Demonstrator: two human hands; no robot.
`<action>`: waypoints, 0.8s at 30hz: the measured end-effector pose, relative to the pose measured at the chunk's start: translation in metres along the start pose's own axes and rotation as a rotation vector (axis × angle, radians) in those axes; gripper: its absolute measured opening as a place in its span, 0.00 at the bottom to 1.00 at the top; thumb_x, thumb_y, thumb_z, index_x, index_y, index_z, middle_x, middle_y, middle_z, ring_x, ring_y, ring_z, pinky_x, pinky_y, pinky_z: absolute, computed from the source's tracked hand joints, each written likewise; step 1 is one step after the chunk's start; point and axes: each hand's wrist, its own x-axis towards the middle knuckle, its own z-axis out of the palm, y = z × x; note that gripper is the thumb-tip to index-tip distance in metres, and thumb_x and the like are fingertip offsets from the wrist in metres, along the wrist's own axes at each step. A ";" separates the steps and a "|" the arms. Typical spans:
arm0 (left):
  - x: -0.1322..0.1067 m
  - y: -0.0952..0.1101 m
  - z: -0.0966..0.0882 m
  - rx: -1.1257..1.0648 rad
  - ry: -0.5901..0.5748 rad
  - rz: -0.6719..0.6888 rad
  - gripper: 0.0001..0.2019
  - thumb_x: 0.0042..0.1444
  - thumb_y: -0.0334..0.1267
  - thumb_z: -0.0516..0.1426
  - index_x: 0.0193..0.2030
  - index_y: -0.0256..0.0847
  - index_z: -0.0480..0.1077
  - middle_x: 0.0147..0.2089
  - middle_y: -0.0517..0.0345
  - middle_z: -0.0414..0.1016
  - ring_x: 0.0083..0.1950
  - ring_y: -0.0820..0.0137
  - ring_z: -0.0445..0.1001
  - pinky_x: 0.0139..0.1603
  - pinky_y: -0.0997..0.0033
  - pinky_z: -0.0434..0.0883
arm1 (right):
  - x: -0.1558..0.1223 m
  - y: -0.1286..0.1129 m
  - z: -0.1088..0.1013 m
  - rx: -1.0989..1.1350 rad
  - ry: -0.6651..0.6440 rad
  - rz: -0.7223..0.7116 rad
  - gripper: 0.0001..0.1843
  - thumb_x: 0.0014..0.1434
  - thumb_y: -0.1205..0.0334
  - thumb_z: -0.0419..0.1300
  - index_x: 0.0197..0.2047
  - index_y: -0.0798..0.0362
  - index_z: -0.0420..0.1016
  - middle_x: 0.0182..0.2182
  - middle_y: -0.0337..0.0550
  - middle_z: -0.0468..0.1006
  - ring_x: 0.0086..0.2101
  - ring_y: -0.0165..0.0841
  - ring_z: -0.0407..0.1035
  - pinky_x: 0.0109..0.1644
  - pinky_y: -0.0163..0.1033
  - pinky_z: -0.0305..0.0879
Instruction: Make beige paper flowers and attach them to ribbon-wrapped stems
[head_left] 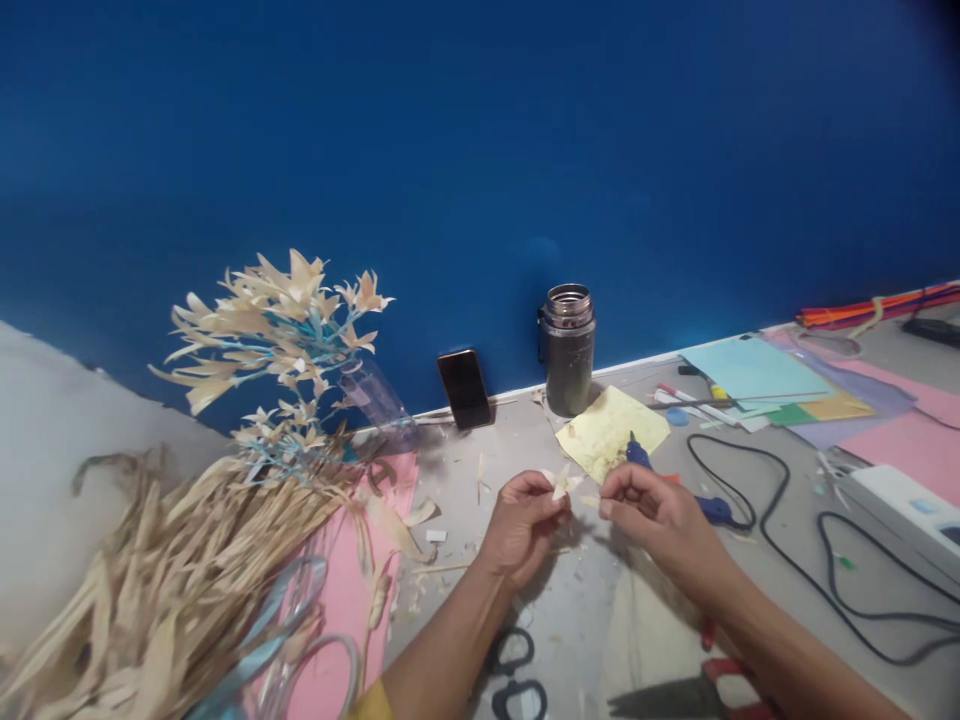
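My left hand (525, 525) pinches a small pale flower (561, 483) that looks made of dried husk, its pointed petals facing up. Close by on the right, my right hand (660, 510) has thumb and forefinger closed on a small pale petal-like piece (590, 501), apart from the flower. Behind that hand lies a blue glue gun (639, 454), its nozzle over a yellow paper (649, 422) with dried blobs on it. My right hand hides part of the glue gun. Black scissor handles (514, 650) lie below my left wrist.
At left, a heap of dried husks (150, 570) lies near a tilted clear bottle (379, 400) with husk flowers (277, 320). A phone (465, 390) and an uncapped flask (570, 350) stand by the blue wall. Right are a black cord (772, 520), a power strip (911, 510) and coloured papers (757, 370). A red-handled tool (667, 697) lies in front.
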 end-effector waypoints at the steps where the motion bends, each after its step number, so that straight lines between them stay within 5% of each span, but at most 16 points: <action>1: 0.001 -0.001 0.000 -0.011 0.013 -0.012 0.17 0.33 0.31 0.73 0.27 0.37 0.70 0.23 0.60 0.74 0.26 0.75 0.70 0.29 0.78 0.64 | 0.000 0.000 0.000 0.018 -0.008 0.007 0.09 0.50 0.55 0.65 0.29 0.51 0.72 0.23 0.35 0.69 0.26 0.30 0.62 0.28 0.34 0.60; 9: 0.005 -0.012 0.005 -0.110 0.131 -0.110 0.18 0.31 0.28 0.74 0.28 0.36 0.73 0.27 0.59 0.76 0.27 0.78 0.72 0.29 0.80 0.68 | 0.005 0.004 0.003 0.118 0.017 0.093 0.11 0.47 0.56 0.67 0.29 0.52 0.72 0.21 0.33 0.67 0.24 0.28 0.61 0.27 0.33 0.57; 24: 0.003 -0.019 0.007 -0.041 0.140 -0.058 0.20 0.30 0.30 0.74 0.31 0.36 0.73 0.24 0.59 0.77 0.24 0.76 0.73 0.26 0.80 0.68 | 0.011 0.011 0.006 0.158 0.032 0.189 0.09 0.45 0.59 0.66 0.28 0.53 0.71 0.17 0.29 0.65 0.18 0.24 0.56 0.21 0.31 0.50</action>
